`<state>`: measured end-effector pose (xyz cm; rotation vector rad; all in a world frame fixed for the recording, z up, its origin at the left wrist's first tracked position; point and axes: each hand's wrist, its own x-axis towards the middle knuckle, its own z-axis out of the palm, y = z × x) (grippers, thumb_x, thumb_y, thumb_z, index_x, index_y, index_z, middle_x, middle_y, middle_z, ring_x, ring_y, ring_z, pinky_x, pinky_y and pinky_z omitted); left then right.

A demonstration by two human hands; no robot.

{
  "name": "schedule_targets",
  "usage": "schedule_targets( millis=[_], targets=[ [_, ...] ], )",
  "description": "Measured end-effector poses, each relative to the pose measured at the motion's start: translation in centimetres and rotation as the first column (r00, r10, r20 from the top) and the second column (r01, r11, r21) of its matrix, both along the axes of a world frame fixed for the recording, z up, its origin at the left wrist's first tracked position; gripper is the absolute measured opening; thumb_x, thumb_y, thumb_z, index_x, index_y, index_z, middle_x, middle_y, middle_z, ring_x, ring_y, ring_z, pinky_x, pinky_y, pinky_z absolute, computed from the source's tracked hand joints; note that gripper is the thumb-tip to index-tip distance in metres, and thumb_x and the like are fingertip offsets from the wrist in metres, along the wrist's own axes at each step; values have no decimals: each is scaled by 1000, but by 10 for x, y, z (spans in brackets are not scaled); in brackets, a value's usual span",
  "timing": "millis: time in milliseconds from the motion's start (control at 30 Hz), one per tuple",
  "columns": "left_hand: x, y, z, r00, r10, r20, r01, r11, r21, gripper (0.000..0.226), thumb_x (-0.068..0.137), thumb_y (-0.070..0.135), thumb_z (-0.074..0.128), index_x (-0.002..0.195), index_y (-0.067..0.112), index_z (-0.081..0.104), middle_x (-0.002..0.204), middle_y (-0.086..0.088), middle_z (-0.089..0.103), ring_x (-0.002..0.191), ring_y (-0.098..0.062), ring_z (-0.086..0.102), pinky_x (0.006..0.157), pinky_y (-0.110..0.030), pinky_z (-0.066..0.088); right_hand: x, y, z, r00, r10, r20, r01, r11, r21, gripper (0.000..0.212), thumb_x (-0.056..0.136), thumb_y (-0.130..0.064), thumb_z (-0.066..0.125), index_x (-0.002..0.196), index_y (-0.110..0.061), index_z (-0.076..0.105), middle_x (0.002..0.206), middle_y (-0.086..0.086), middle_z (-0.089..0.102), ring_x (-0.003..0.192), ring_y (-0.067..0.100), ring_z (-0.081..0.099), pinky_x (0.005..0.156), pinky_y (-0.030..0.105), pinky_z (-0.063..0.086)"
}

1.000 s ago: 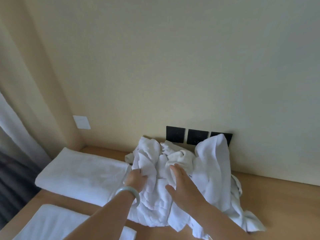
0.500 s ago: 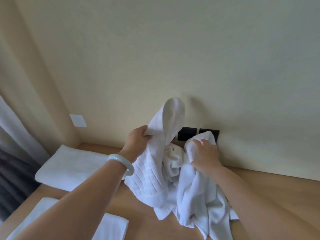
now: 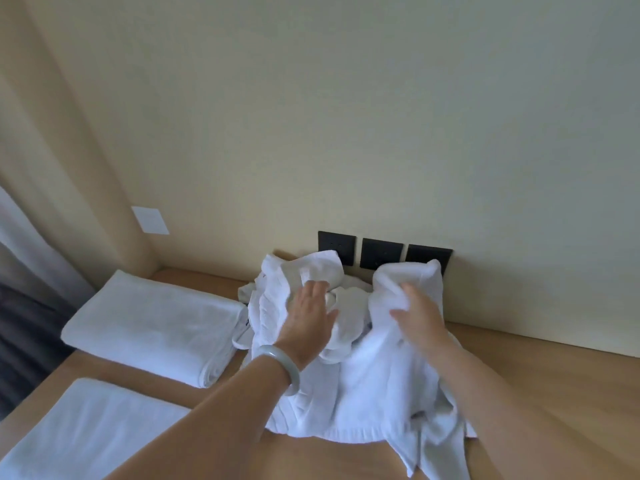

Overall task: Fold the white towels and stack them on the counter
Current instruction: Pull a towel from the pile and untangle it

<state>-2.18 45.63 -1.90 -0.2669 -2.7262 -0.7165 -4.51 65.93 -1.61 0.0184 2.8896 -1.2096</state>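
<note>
Patience pays: with the crumpled white towel heap [image 3: 363, 386] just before the black wall sockets [image 3: 381, 253], the left hand [image 3: 308, 320] flat and straight-fingered on it, the right hand [image 3: 419, 317] with its grip hidden in cloth, single out one hem before lifting.

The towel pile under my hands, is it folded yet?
Not folded: the towel pile lies crumpled in loose bunches on the counter.
</note>
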Motion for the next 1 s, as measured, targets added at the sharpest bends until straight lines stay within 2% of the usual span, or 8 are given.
schedule_targets(
  millis=[200,367,500,600,667,733,867,1000],
  targets=[
    [-8,49,38,911,-197,362,82,948,309,67,84,23,72,140,15,35,135,-2,42,121,-21,45,100,-33,42,-10,37,114,983,-74,-166,-9,892,-452,19,80,-7,64,91,-23,61,92,5,66,89,24,63,76,34,48],
    [-8,80,68,828,-321,461,77,877,474,54,82,22,74,125,16,41,118,-1,54,101,-17,57,78,-26,49,1,73,182,971,-121,-205,-51,737,-674,28,77,-10,64,104,-16,67,98,8,71,92,23,69,80,36,54],
    [-15,91,72,754,-247,608,-187,807,560,33,83,1,50,116,3,55,94,-8,58,81,-23,51,72,-31,44,23,109,211,980,-54,-192,-115,638,-762,31,90,7,51,114,-9,63,98,8,71,93,19,69,80,30,55],
    [-10,100,68,569,-322,756,-495,601,628,15,82,-6,41,82,-4,55,84,-16,57,80,-34,56,74,-41,51,46,137,234,970,-26,-240,-183,568,-802,34,90,10,46,113,-9,61,97,6,72,95,17,69,80,25,55],
    [0,116,66,478,-475,739,-592,448,670,14,93,4,45,94,-6,55,96,-23,60,90,-43,61,81,-52,55,61,154,247,964,-28,-265,-211,531,-821,34,89,9,47,111,-13,62,98,5,72,96,16,69,80,25,55],
    [9,139,66,433,-622,653,-619,322,717,40,99,23,49,117,-12,54,106,-24,61,98,-42,61,89,-54,53,74,173,257,961,-37,-275,-217,517,-828,33,89,7,48,112,-13,62,98,4,73,96,15,69,80,24,55],
    [19,191,79,344,-832,436,-548,200,812,81,95,64,37,132,-6,53,123,-19,64,113,-35,61,97,-49,47,91,226,261,974,-71,-217,-138,573,-808,40,88,-6,54,128,-9,57,103,5,72,95,15,69,80,24,56],
    [42,246,106,405,-873,271,-400,98,911,54,94,42,59,130,1,59,128,-14,60,114,-34,60,104,-47,41,107,303,249,991,-90,-103,-32,578,-815,30,94,-18,54,124,-16,60,99,0,73,87,11,71,69,21,57]
  ],
)
